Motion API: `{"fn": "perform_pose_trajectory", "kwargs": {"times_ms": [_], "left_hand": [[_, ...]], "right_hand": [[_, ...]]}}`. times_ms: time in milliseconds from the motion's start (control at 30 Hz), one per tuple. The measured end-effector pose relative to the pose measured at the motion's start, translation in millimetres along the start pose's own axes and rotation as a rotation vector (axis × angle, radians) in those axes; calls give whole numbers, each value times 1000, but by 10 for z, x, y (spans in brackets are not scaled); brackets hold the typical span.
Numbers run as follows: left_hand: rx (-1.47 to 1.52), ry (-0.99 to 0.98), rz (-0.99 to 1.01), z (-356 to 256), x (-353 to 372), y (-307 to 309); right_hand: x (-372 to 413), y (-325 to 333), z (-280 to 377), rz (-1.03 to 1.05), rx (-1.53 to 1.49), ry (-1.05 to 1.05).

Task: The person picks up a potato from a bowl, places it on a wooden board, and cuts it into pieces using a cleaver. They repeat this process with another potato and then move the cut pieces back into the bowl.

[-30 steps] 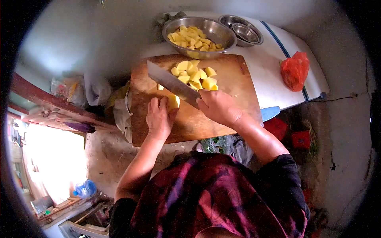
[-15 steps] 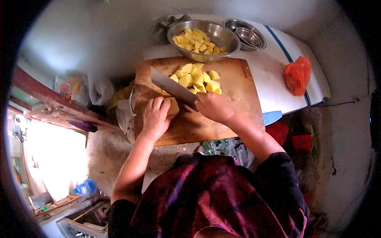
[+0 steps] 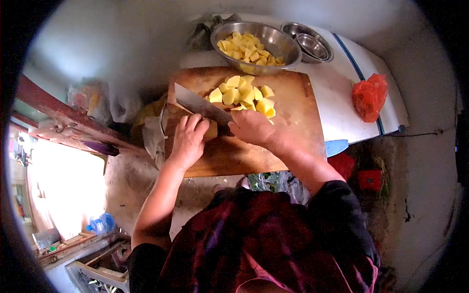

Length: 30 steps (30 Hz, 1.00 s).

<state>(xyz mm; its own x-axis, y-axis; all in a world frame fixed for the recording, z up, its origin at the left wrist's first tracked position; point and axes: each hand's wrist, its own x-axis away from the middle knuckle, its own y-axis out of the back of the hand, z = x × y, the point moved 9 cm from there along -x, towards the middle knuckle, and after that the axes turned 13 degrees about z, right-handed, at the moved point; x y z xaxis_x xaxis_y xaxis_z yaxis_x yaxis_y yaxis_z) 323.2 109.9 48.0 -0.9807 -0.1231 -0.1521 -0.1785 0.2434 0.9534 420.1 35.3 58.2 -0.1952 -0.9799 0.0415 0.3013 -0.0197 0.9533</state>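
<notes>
My right hand (image 3: 251,128) is closed round the handle of a cleaver (image 3: 202,106), whose wide blade points to the upper left. Left of it, my left hand (image 3: 189,138) grips a potato (image 3: 211,131) against the wooden cutting board (image 3: 293,124). The blade is right by that potato's far side; whether it touches cannot be made out. Beyond the blade lies a heap of potato chunks (image 3: 245,94) on the board. More cut potato (image 3: 246,49) fills part of a large steel bowl (image 3: 286,46) behind the board.
Smaller metal bowls (image 3: 312,45) stand at the back right on a white surface (image 3: 337,83). A red plastic bag (image 3: 370,97) lies there too. A blue object (image 3: 336,146) sticks out beside the board's right edge. Plastic bags (image 3: 155,141) hang at the left.
The cleaver and my right hand have shifted left, bringing the blade up to the potato under my left hand. The view has tilted slightly.
</notes>
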Motion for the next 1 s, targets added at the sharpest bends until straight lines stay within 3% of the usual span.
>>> {"fn": "perform_pose_trajectory", "kwargs": {"times_ms": [100, 133, 233, 333, 467, 567, 667, 733, 800, 967, 1000], "left_hand": [[52, 27, -39, 3, 28, 2], [62, 55, -49, -32, 26, 3], [39, 135, -107, -58, -9, -29], [60, 208, -127, -118, -15, 2], [75, 200, -122, -106, -58, -36], [57, 214, -63, -83, -65, -69], [33, 178, -122, -150, -51, -17], [62, 212, -90, -153, -48, -36], [121, 221, -57, -103, -46, -93], [-119, 1, -38, -132, -27, -18], [-25, 25, 46, -66, -29, -26]], "right_hand": [[9, -31, -49, 39, -58, -31], [61, -29, -168, 163, -362, -246], [228, 179, -214, -13, -146, -293], [365, 401, -55, 21, -132, -248], [419, 427, 33, 163, -174, -356], [345, 292, -12, 210, -138, -284], [244, 282, -30, 273, -263, -331], [112, -5, -19, 207, -22, -147], [42, -78, -36, 168, -78, -147], [249, 180, -36, 39, -2, -222], [287, 259, -1, 12, 6, -208]]}}
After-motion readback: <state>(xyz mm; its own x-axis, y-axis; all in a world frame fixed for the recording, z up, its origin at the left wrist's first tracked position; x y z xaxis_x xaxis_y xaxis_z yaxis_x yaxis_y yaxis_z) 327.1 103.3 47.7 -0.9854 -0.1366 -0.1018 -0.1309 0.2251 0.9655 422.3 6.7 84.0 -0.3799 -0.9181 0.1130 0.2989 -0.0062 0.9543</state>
